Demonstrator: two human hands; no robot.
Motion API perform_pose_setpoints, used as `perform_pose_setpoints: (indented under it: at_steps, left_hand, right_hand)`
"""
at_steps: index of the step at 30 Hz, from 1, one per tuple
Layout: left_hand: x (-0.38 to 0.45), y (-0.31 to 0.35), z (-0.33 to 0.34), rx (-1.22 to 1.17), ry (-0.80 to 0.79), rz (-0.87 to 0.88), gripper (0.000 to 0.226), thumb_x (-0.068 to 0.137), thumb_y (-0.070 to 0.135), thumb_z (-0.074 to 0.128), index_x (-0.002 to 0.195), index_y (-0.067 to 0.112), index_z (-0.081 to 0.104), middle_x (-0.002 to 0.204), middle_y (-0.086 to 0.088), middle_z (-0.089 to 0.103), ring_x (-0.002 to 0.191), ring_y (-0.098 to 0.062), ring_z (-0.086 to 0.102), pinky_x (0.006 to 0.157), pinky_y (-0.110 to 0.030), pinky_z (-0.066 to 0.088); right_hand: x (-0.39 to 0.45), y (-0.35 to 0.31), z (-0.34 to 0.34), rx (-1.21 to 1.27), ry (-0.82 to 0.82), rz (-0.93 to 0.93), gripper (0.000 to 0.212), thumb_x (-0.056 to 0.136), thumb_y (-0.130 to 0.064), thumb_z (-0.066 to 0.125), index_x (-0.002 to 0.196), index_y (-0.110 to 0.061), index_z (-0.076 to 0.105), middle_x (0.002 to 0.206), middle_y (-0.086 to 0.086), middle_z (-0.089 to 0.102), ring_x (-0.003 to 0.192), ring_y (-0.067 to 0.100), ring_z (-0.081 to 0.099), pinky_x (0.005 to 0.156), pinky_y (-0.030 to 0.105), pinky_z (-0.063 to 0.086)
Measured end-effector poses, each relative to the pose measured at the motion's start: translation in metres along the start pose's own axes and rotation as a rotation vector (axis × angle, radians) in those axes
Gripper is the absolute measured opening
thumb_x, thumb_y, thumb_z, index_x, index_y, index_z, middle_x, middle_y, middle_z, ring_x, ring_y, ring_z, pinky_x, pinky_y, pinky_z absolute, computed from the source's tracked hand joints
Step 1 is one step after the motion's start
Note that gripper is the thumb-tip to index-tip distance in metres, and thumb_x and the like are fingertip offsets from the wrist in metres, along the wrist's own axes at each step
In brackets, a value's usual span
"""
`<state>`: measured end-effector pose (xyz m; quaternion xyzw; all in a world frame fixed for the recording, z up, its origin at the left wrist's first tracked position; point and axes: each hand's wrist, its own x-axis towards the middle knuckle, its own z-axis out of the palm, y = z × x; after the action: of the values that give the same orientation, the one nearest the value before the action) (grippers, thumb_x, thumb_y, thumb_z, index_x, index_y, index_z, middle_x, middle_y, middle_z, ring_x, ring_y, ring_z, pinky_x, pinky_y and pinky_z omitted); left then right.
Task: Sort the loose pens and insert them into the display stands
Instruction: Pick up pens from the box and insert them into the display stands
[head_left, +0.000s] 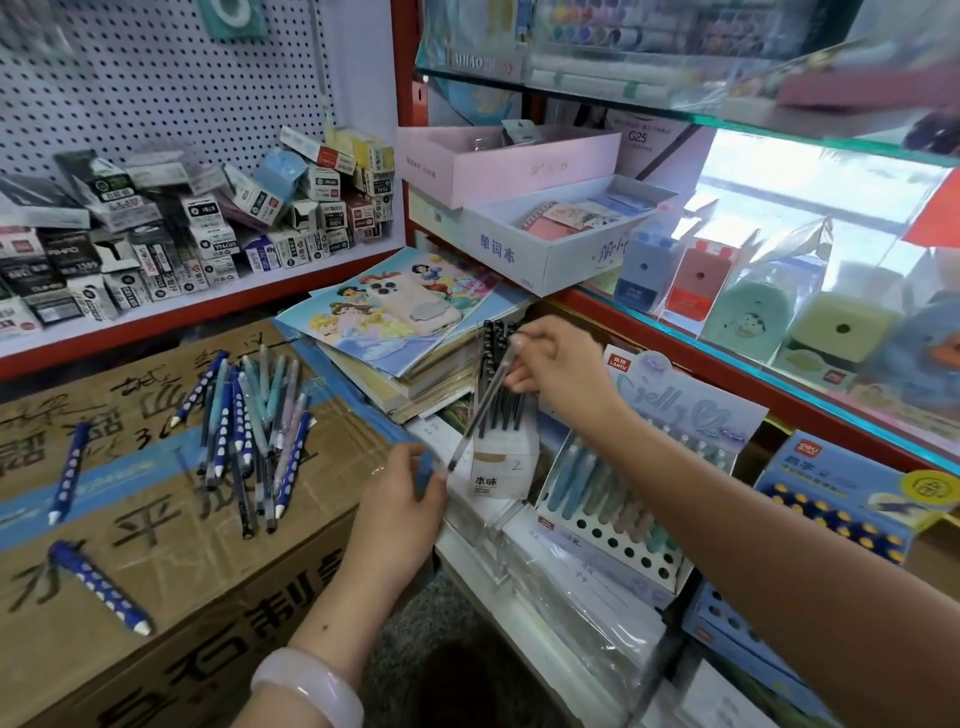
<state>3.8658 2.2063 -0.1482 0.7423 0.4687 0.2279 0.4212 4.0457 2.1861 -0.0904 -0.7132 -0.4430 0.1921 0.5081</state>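
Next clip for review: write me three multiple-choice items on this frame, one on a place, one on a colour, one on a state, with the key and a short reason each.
1. Where does the pile of loose pens lie?
A. on the cardboard box
B. in the pink box
C. on the glass shelf

2. What colour are the caps of the pens standing in the small white stand?
A. red
B. black
C. yellow

3. What is the right hand doing?
A. resting flat on the books
B. hanging idle
C. pinching the clear pen

Key: 1 A, the pile lies on the cardboard box at left. 2 B, dark caps rise above the stand. 3 C, its fingers pinch the top of the clear pen, while the left hand holds the lower tip.
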Motion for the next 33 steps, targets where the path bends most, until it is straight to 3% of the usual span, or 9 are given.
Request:
perform_pose_setpoints:
  at_steps: [4,10,16,25,33]
  left_hand:
    - [0.005,-0.006,-0.006,0.212,0.064,0.046,0.046,0.093,0.029,0.051,0.136,0.021,0.038,0.138,-0.001,0.043,0.129,-0.02,0.036,0.101,-0.03,0.032]
    - [0.01,-0.008,-0.01,0.308,0.11,0.043,0.048,0.09,0.036,0.053,0.135,0.027,0.039,0.14,0.001,0.038,0.13,-0.021,0.033,0.104,-0.038,0.032]
    - [0.012,-0.012,-0.008,0.353,0.107,0.048,0.049,0.09,0.038,0.052,0.136,0.028,0.039,0.142,0.001,0.035,0.132,-0.022,0.03,0.107,-0.043,0.031]
    - [0.012,-0.013,-0.007,0.375,0.112,0.055,0.049,0.09,0.04,0.051,0.136,0.029,0.038,0.142,0.003,0.035,0.132,-0.021,0.03,0.106,-0.041,0.028]
    - [0.0,-0.006,-0.012,0.274,0.119,0.041,0.045,0.09,0.037,0.053,0.133,0.026,0.043,0.138,0.003,0.04,0.13,-0.018,0.033,0.105,-0.035,0.031]
  right_hand:
    - [0.017,0.014,-0.017,-0.168,0.201,-0.078,0.014,0.095,-0.019,0.052,0.103,-0.009,0.058,0.079,0.006,0.067,0.072,0.017,0.067,0.075,0.033,0.057]
    - [0.025,0.04,0.002,-0.338,0.165,-0.151,0.015,0.095,-0.021,0.051,0.102,-0.009,0.057,0.08,0.007,0.067,0.074,0.022,0.066,0.077,0.045,0.054]
    - [0.033,0.053,0.019,-0.432,0.109,-0.11,0.018,0.096,-0.025,0.05,0.105,-0.01,0.056,0.09,0.014,0.068,0.082,0.031,0.066,0.076,0.045,0.054]
    - [0.028,0.063,0.028,-0.512,0.018,-0.038,0.02,0.095,-0.023,0.052,0.101,-0.006,0.058,0.093,0.018,0.066,0.082,0.03,0.065,0.074,0.044,0.054]
    - [0.019,0.035,0.008,-0.614,0.012,-0.037,0.026,0.092,-0.035,0.055,0.104,-0.013,0.061,0.089,0.008,0.07,0.085,0.026,0.064,0.077,0.039,0.052]
